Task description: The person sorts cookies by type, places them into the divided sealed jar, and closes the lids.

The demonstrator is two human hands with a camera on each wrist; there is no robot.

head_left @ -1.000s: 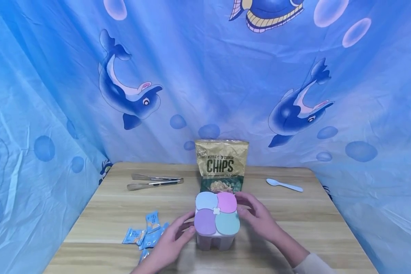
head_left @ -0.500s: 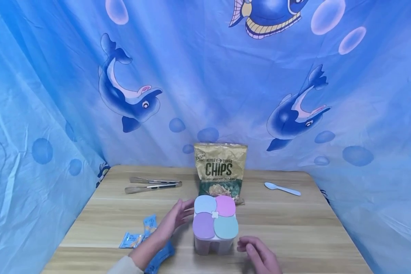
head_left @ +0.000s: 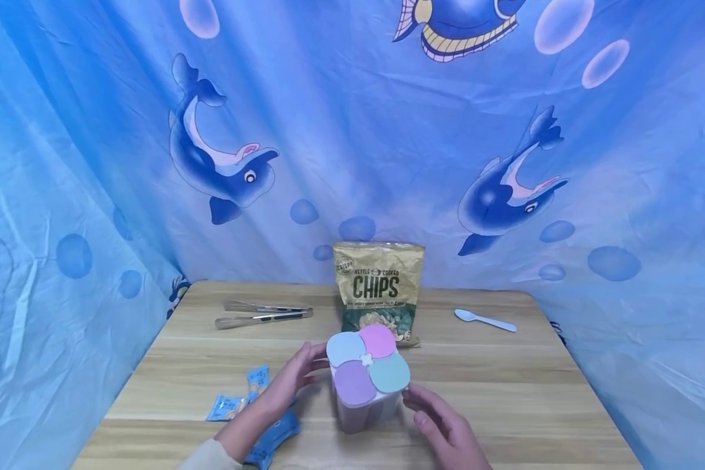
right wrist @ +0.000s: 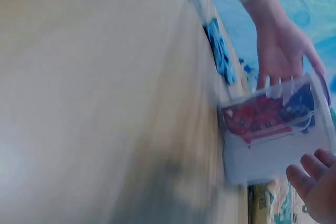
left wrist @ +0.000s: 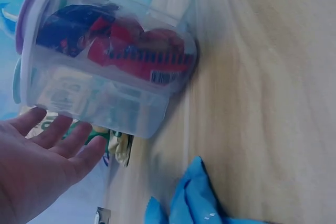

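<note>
A clear storage box [head_left: 355, 416] stands on the table, turned slightly, under a lid [head_left: 367, 359] with blue, pink, purple and teal petals. Through its wall in the left wrist view a red and dark blue packet [left wrist: 139, 51] shows in one compartment. My left hand [head_left: 290, 382] is at the box's back left side, fingers extended and touching it near the lid. My right hand [head_left: 446, 427] is at its front right, fingers loosely bent, fingertips at the wall; contact is hard to tell. Neither hand is wrapped round the box.
Behind the box a chips bag [head_left: 378, 287] stands upright. Metal tongs [head_left: 264, 314] lie at the back left, and a pale blue spoon [head_left: 484, 320] lies at the back right. Several small blue packets [head_left: 276, 431] lie beside and partly under my left forearm. A blue curtain [head_left: 352, 130] surrounds the table.
My left hand has gone from the box's front left to its back left, my right hand from back right to front right. The box and lid have turned counterclockwise seen from above.
</note>
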